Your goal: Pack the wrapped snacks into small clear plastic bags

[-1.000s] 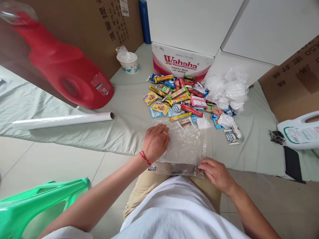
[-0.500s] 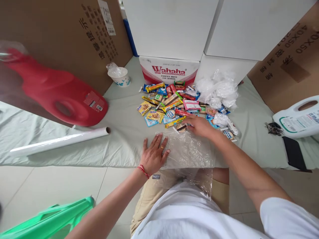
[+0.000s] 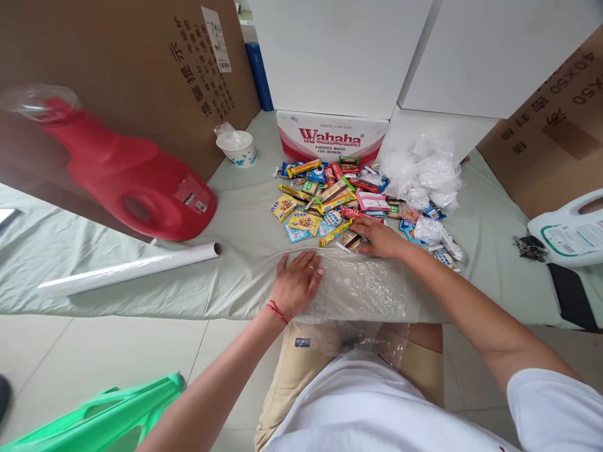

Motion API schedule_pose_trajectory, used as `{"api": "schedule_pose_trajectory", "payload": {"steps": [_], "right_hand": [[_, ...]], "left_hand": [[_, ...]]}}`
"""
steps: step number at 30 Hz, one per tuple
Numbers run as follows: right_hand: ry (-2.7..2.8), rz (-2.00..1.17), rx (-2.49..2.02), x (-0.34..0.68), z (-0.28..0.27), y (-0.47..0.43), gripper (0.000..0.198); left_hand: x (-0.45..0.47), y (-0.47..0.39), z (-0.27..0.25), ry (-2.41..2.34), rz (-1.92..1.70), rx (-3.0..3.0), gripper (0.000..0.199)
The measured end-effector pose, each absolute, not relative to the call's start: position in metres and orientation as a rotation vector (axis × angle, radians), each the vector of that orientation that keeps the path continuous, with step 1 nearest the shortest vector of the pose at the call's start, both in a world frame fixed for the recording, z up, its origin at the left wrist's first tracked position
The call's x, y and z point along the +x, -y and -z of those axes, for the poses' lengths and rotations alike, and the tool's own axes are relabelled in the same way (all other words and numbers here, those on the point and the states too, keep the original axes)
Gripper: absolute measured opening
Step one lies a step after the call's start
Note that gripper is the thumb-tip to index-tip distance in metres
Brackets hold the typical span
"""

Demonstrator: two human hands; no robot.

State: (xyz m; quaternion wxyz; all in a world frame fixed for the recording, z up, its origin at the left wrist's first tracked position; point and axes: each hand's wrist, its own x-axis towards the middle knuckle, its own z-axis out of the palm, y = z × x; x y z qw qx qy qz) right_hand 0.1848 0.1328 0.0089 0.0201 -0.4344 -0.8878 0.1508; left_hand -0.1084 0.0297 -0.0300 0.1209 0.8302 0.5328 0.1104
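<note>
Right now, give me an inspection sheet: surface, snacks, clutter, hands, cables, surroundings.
Surface: creased pale green cloth.
Things in use: clear plastic draped over the front edge; wrapped snacks piled behind it.
Clutter: white roll, paper cup, crumpled plastic bags, red jug.
Hands: left hand open at the plastic's left side; right hand at the front snacks, grip unclear.
Cables: nothing seen.
Surroundings: Wahaha box behind, cardboard both sides, green stool.

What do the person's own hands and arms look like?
Both are ungloved. The left hand wears a gold-coloured ring, with a thin red bracelet at its wrist. The right hand shows neither; a short white sleeve shows on the right.
</note>
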Motion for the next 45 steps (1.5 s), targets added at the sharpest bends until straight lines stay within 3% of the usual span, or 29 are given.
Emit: {"api": "schedule_pose_trajectory", "payload": {"steps": [6, 12, 21, 27, 34, 41, 45], "right_hand": [[2.831, -0.392, -1.503, 0.179, -0.021, -0.15, 0.05], [2.455, -0.247, -1.701, 0.194, -0.061, -0.12, 0.046], [2.505, -0.533, -1.821, 0.11, -0.034, -0.019, 0.051], [2.322, -0.165, -1.833, 0.087, -0.049, -0.109, 0.047], [2.464, -0.188, -2.099, 0.071, -0.034, -0.183, 0.051], [2.506, -0.279, -1.749, 0.111, -0.078, -0.104, 0.052], [2.647, -0.482, -1.67, 0.102, -0.06, -0.035, 0.05]], "left_hand": [[-0.111, -0.032, 0.037, -1.517, -0.271, 2.523, 0.056], [-0.109, -0.031, 0.041, -1.526, -0.3, 2.524, 0.058], [-0.109, -0.031, 0.036, -1.522, -0.336, 2.513, 0.056], [-0.109, -0.031, 0.037, -1.541, -0.339, 2.515, 0.057], [-0.109, -0.03, 0.034, -1.547, -0.334, 2.498, 0.055], [-0.109, -0.03, 0.034, -1.569, -0.376, 2.448, 0.055], [-0.109, -0.031, 0.036, -1.559, -0.373, 2.452, 0.055]]}}
